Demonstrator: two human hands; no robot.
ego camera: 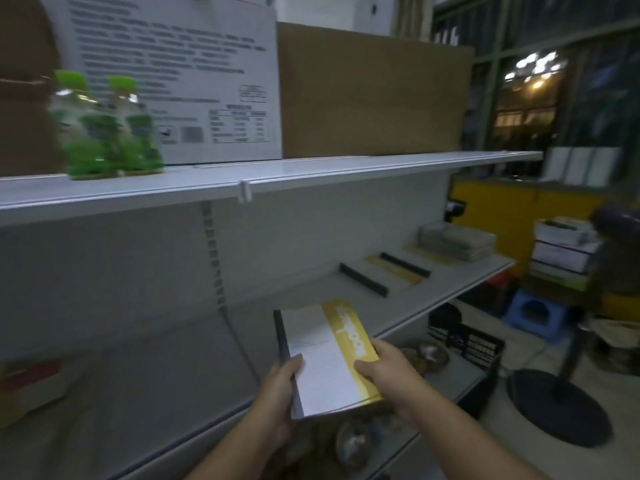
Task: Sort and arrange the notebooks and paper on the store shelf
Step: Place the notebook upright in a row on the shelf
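I hold a white notebook with a yellow band and a dark spine (322, 355) in both hands, just over the front part of the grey middle shelf (450, 289). My left hand (282, 389) grips its spine edge and my right hand (388, 372) grips the yellow side. Farther right on the same shelf lie two similar notebooks, one (363, 279) nearer and one (403, 266) beyond it, both flat with dark spines. Past them sits a stack of greenish paper packs (457, 242).
The upper shelf (277, 174) carries green-capped bottles (107, 133), a white printed carton (180, 81) and a brown carton (374, 91). A red-and-yellow box (31, 386) sits at the far left. On the floor to the right are a black crate (478, 351), a blue stool (535, 313) and a round stand base (557, 407).
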